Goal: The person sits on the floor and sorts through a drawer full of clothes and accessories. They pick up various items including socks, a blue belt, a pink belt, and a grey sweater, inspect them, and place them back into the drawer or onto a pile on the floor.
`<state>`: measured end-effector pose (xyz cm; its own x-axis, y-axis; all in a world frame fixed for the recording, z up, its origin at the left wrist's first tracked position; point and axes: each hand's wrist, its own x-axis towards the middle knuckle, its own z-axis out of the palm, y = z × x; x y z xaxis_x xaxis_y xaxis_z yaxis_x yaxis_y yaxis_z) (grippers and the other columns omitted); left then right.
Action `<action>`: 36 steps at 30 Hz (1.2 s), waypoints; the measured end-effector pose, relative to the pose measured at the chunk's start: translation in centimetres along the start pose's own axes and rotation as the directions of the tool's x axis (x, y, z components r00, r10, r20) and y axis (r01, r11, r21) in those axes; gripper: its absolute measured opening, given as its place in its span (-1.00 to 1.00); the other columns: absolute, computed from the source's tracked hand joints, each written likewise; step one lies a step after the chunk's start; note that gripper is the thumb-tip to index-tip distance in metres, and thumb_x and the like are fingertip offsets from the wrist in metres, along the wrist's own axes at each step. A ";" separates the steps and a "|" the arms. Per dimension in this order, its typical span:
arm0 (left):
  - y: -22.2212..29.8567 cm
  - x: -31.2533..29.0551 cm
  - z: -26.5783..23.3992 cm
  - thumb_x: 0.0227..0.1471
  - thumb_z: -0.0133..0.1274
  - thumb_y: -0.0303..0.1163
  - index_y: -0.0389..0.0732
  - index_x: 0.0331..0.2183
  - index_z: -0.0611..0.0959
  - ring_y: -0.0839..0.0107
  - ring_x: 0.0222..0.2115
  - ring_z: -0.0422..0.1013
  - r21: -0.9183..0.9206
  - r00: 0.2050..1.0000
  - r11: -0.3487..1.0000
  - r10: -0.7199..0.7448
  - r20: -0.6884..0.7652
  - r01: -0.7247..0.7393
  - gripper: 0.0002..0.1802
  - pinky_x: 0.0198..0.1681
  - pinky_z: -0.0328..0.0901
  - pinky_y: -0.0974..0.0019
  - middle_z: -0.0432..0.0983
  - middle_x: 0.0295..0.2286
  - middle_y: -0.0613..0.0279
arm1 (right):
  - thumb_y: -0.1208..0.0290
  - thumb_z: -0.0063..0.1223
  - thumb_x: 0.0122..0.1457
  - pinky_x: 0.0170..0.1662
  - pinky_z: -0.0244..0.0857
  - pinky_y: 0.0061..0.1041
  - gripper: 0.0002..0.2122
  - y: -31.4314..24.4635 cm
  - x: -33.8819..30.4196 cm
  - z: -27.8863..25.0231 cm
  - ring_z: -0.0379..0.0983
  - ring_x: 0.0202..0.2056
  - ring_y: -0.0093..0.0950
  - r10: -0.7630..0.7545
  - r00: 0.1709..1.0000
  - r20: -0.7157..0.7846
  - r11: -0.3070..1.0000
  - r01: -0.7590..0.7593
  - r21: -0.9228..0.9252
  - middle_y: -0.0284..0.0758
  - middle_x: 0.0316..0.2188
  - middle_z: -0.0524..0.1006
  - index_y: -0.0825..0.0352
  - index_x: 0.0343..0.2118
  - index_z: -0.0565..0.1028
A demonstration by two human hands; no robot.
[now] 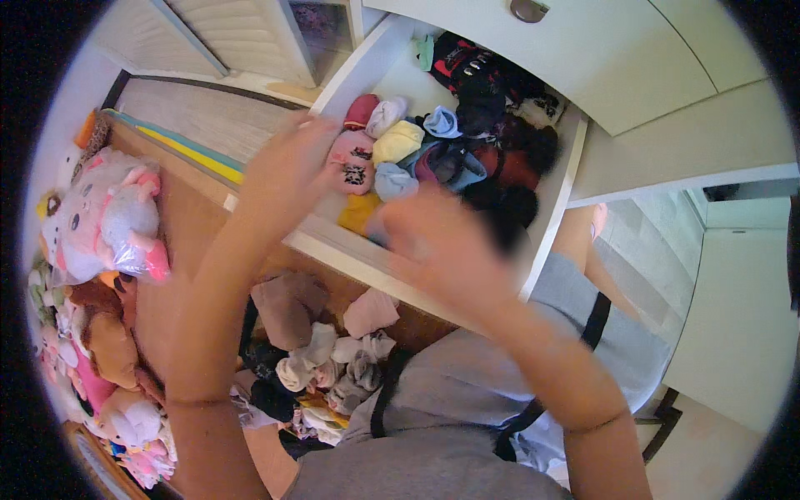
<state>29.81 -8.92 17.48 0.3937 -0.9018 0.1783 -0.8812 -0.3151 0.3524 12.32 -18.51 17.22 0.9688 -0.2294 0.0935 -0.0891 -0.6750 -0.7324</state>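
An open white drawer (392, 271) holds rolled and bundled socks. My left hand (304, 162) is over the drawer's left side, fingers apart and somewhat blurred, beside a pink rolled sock (353, 158). Motion smears my right hand (446, 246) above the front part, close to a mustard-yellow sock (357, 214); whether its fingers grip anything is unclear. Between and beyond the hands lie a pale yellow rolled sock (398, 142), a light blue one (395, 181), a dark red one (362, 111) and a white one (387, 115). Black and dark garments (492, 83) fill the back and right.
Below the drawer, near my lap, is a heap of loose socks (333, 358) with a brown folded cloth (290, 308). Plush toys (108, 217) crowd the left side. White cabinet fronts (600, 50) rise beyond the drawer, and a louvred panel (242, 33) stands at the back left.
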 end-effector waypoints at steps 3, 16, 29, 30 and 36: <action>0.0 7.3 6.1 -0.38 0.08 -0.19 0.00 -0.10 0.23 0.03 -0.13 0.14 0.106 0.959 0.990 -0.114 0.261 0.089 -0.31 -0.15 0.15 0.15 0.12 -0.12 -0.02 | 0.38 0.12 -0.29 -0.13 0.07 -0.18 -0.49 8.7 2.2 -4.7 0.14 -0.13 -0.20 0.228 0.938 -0.259 0.817 -0.329 -0.473 -0.20 -0.13 0.16 0.12 -0.16 0.25; -0.8 8.7 12.9 -0.54 0.16 -0.09 0.11 -0.08 0.19 -0.23 -0.14 0.09 0.224 0.756 0.970 -0.078 0.650 -0.092 -0.14 -0.12 0.05 -0.09 0.03 -0.11 -0.29 | 0.20 0.21 -0.40 -0.22 0.12 0.01 -0.15 17.5 4.9 -4.5 -0.06 0.02 -0.12 0.823 0.568 0.014 0.343 -0.477 -0.809 -0.18 0.07 -0.15 -0.16 0.03 -0.05; -1.6 7.6 12.5 -0.41 0.08 -0.42 0.09 -0.16 0.26 0.00 -0.22 0.21 0.140 0.867 0.989 -0.102 0.487 0.038 -0.36 -0.21 0.18 0.14 0.19 -0.20 -0.04 | 0.24 0.14 -0.35 -0.16 0.20 -0.31 -0.52 16.8 1.0 -4.0 0.24 -0.17 -0.19 0.721 0.692 0.024 0.514 -0.513 -0.688 -0.15 -0.09 0.15 0.16 -0.23 0.35; -1.3 7.6 12.2 -0.42 0.09 -0.42 0.06 -0.17 0.27 0.02 -0.21 0.21 0.090 0.897 0.994 -0.094 0.432 0.061 -0.36 -0.21 0.18 0.16 0.22 -0.22 -0.04 | 0.25 0.13 -0.34 -0.16 0.20 -0.33 -0.53 16.3 0.5 -4.0 0.27 -0.19 -0.20 0.696 0.717 0.012 0.551 -0.523 -0.650 -0.15 -0.12 0.18 0.17 -0.24 0.36; 0.7 8.4 4.2 -0.47 0.12 -0.53 -0.09 -0.15 0.25 0.27 -0.27 0.28 -0.627 0.999 0.778 0.030 -0.040 -0.049 -0.30 -0.21 0.18 0.33 0.29 -0.31 0.13 | 0.35 0.10 -0.34 -0.18 0.18 -0.37 -0.56 11.4 -1.7 -8.6 0.29 -0.27 -0.16 0.412 0.839 -0.356 0.883 -0.464 -0.071 -0.09 -0.33 0.33 0.28 -0.26 0.36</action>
<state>31.38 -17.99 15.34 0.3774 -0.8981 0.2257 -0.5403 -0.0156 0.8413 7.71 -31.87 14.47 0.6935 -0.7203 0.0165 -0.5446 -0.5390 -0.6426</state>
